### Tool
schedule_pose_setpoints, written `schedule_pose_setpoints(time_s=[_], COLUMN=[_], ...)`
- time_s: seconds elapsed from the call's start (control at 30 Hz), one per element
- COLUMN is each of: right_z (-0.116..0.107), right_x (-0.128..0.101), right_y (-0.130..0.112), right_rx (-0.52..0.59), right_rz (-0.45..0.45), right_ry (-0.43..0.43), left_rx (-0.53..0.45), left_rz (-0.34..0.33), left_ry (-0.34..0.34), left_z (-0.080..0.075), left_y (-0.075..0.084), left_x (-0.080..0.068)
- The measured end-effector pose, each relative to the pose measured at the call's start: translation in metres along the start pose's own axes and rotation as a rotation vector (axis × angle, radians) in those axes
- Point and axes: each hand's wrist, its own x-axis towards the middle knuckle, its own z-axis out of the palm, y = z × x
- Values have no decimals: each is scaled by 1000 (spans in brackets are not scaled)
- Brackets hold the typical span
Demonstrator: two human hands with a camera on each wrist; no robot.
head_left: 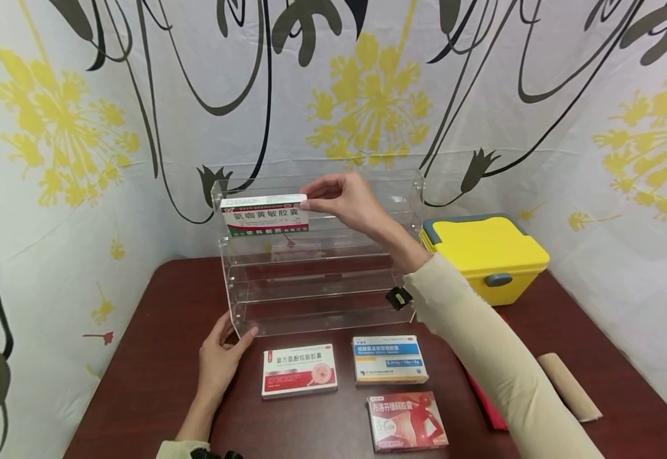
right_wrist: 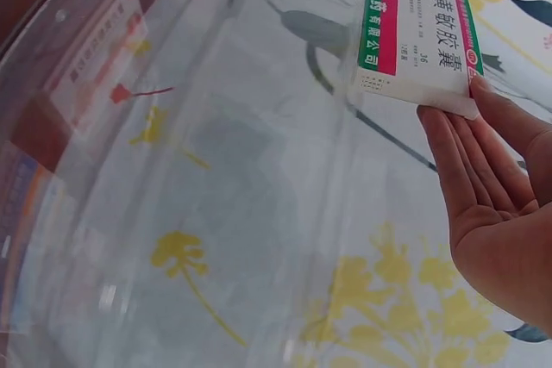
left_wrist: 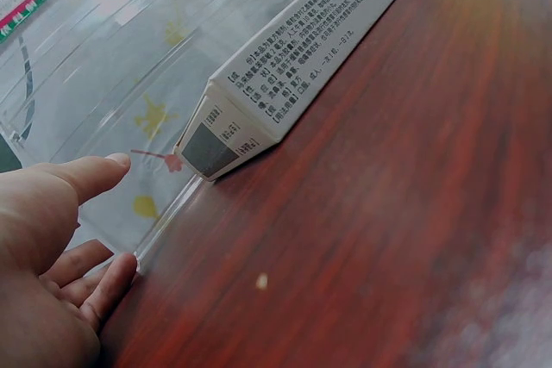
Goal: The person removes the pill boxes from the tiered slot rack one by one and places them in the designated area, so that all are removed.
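Right hand: the right hand (head_left: 345,201) is raised at the top tier of the clear acrylic rack (head_left: 408,191), its fingertips (right_wrist: 453,140) pinching the right end of the green-and-white medicine box (head_left: 264,214).
Green-and-white box: held level, long face to the front, at the left half of the rack's top tier; whether it rests on the shelf or hangs in the hand cannot be told.
Left hand: the left hand (head_left: 219,358) lies on the table (head_left: 138,376) at the rack's front left corner, fingers relaxed and spread, thumb against the lower corner of the acrylic; it grips nothing.
Rack: stands upright at the middle of the table toward the back edge, with stepped tiers.
Red-and-white box: the red-and-white box (head_left: 299,370) lies flat on the table just in front of the rack, close to the left hand.
Blue-and-white box: the blue-and-white box (head_left: 389,359) lies flat beside it, to its right, apart from it.
Red box: the red box (head_left: 407,421) lies flat nearer the front edge, just in front of the blue-and-white box.
Yellow case: a yellow lidded case (head_left: 485,252) sits at the back right corner of the table, beside the rack.
Roll: a tan roll (head_left: 569,386) lies near the right edge.
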Motion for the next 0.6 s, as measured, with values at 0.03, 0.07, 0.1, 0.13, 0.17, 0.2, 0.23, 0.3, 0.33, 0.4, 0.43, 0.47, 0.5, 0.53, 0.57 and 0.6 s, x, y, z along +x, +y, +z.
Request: schedule_pose_setpoints(time_s=[0.03,0.07,0.1,0.13,0.17,0.2,0.23,0.3,0.33,0.4,0.43,0.47,0.5,0.53,0.57,0.6], right_z=[-1,-1,-2,-2,-2,-3,-3,-3,-3,-3,-2,-2,-2,-2,-1,-1], right_x=[0,0,-1,-1,-2,-3,-5,-9,-11,-16,-19,-22,-25,-28,-31,-33], right_y=[-2,-5,-7,-9,-11,-13,-15,-18,-19,-21,-22,-22,-23,-23,-23,-23], right_rx=[12,18,24,28,33,32,26,6,1,-21,-30,-33,-33,-33,-32,-23], right_rz=[-7,-17,-27,-37,-47,-58,-66,-78,-81,-85,-84,-81,-77,-71,-66,-58], right_ry=[0,0,-1,-1,-3,-4,-8,-21,-29,-46,-53,-58,-61,-61,-60,-61], left_rx=[-1,0,0,0,0,-1,-1,-2,-3,-5,-6,-8,-9,-11,-10,-9], left_rz=[-1,-1,-1,-1,1,1,2,7,9,12,14,16,17,20,21,23], left_ry=[0,0,0,0,-1,0,0,0,0,-3,-3,-4,-4,-5,-6,-6], left_z=[0,0,-1,-1,-1,-1,-1,-1,-1,0,0,0,0,0,0,0], left_y=[0,0,0,0,0,0,0,0,-1,-1,-1,-1,-1,-1,-1,-1], left_x=[0,0,0,0,0,0,0,0,0,0,0,0,0,0,0,0])
